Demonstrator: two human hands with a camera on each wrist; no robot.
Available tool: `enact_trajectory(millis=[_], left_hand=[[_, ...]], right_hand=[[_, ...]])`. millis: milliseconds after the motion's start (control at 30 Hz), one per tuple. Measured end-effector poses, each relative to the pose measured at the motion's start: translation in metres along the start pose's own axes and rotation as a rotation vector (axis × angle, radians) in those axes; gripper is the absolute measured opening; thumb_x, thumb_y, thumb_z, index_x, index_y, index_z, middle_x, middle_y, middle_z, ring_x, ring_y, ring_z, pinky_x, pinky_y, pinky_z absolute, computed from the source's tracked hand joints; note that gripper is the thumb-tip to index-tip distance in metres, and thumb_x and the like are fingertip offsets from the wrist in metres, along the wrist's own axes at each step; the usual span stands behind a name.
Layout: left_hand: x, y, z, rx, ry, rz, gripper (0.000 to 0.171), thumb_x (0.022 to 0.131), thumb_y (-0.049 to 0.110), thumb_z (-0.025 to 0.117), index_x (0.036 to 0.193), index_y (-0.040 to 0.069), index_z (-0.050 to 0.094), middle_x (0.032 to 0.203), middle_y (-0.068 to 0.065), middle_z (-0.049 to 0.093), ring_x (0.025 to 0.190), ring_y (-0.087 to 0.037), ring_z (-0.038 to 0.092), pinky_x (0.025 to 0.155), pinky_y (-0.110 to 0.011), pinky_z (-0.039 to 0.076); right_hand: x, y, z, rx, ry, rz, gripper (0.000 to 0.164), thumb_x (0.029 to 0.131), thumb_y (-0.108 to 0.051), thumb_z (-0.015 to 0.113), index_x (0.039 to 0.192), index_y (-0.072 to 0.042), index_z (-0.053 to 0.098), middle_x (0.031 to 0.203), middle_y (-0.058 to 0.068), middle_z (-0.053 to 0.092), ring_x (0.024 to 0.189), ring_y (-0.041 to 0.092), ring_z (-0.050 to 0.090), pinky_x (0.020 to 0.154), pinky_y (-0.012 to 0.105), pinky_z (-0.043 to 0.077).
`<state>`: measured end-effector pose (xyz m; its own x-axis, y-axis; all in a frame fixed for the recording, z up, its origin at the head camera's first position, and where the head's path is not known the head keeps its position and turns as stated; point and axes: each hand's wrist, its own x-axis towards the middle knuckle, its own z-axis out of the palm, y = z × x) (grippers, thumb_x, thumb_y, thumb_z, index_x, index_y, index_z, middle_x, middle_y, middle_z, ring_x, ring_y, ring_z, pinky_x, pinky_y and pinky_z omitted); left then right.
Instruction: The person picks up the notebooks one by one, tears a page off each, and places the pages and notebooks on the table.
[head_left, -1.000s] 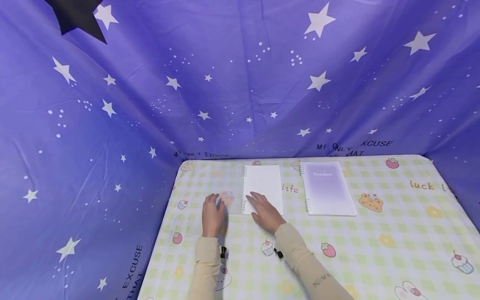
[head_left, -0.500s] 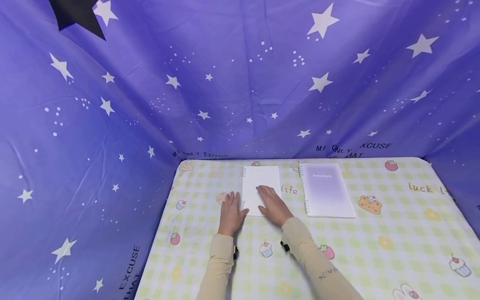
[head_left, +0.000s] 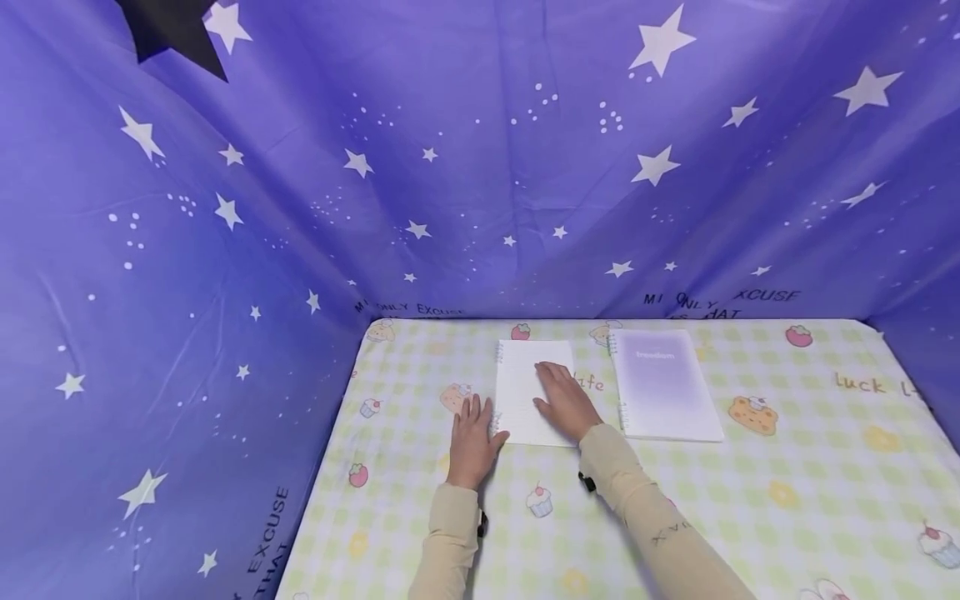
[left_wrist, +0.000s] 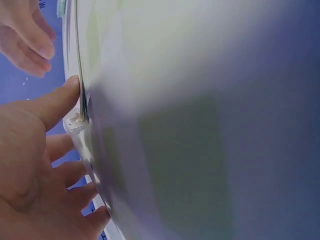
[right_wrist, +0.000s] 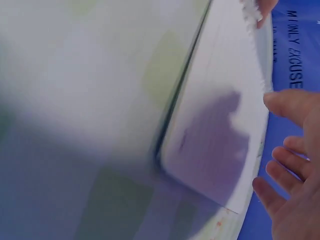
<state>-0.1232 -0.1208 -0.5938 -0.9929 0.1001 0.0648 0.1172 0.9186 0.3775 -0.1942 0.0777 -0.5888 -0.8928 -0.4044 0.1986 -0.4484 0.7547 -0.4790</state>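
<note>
A spiral notebook (head_left: pixel 521 400) lies with a white ruled page facing up, its coil along the left side. My left hand (head_left: pixel 472 446) is at its lower left corner, the thumb touching the notebook's edge by the coil and the fingers stretched out beside it. Over the right part of the page, my right hand (head_left: pixel 567 402) has its fingers extended; in the right wrist view its shadow falls on the ruled page (right_wrist: pixel 215 70). Whether the right fingertips touch the paper cannot be made out. Neither hand grips anything.
A second spiral notebook (head_left: pixel 667 392), with a purple-white cover reading "freedom", lies to the right. Both notebooks rest on a table with a green checked cloth (head_left: pixel 637 533). Purple star-printed curtains (head_left: pixel 465 192) hang behind and at the sides.
My left hand has moved right, from beside the notebook to its lower left corner. My right hand has slid from the coil side across to the page's right side.
</note>
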Motion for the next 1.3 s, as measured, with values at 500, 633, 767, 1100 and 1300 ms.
enact_trajectory(millis=[500,633,767,1100,1300], left_hand=[[-0.012,0.015,0.000,0.015,-0.007,0.017,0.068,0.082,0.040,0.064,0.136,0.005,0.044,0.142,-0.019,0.035,0.133,-0.035,0.027,0.107,-0.052,0.025],[-0.014,0.015,0.001,0.034,-0.008,0.011,0.068,0.082,0.041,0.064,0.136,0.005,0.044,0.142,-0.018,0.036,0.133,-0.034,0.027,0.107,-0.051,0.025],[-0.013,0.016,0.003,0.094,-0.018,0.016,0.069,0.083,0.043,0.062,0.137,0.006,0.043,0.142,-0.017,0.036,0.133,-0.034,0.029,0.106,-0.050,0.027],[-0.012,0.015,0.002,0.173,-0.026,0.020,0.068,0.084,0.044,0.058,0.138,0.006,0.041,0.143,-0.017,0.036,0.133,-0.033,0.029,0.105,-0.049,0.029],[-0.011,0.010,0.002,0.166,0.001,0.013,0.068,0.084,0.043,0.059,0.138,0.006,0.041,0.143,-0.017,0.036,0.133,-0.033,0.029,0.105,-0.050,0.028]], right_hand=[[0.006,0.035,-0.011,-0.074,-0.009,0.080,0.068,0.090,-0.025,0.059,0.139,0.009,0.028,0.141,0.026,0.032,0.132,0.038,0.027,0.110,0.047,0.020],[0.007,0.043,-0.007,-0.124,-0.048,0.088,0.070,0.091,-0.032,0.054,0.139,0.011,0.025,0.143,0.028,0.028,0.133,0.039,0.022,0.110,0.048,0.018],[0.011,0.051,-0.006,-0.137,-0.072,0.121,0.079,0.090,-0.041,0.054,0.141,0.010,0.021,0.144,0.027,0.025,0.135,0.039,0.019,0.111,0.048,0.014],[0.023,0.046,-0.016,-0.157,-0.053,0.140,0.080,0.082,-0.041,0.066,0.134,0.012,0.034,0.130,0.027,0.038,0.125,0.038,0.029,0.109,0.046,0.019],[0.030,0.038,-0.021,-0.153,0.029,0.136,0.050,0.082,-0.023,0.070,0.118,0.008,0.054,0.117,0.022,0.051,0.113,0.035,0.043,0.098,0.047,0.036]])
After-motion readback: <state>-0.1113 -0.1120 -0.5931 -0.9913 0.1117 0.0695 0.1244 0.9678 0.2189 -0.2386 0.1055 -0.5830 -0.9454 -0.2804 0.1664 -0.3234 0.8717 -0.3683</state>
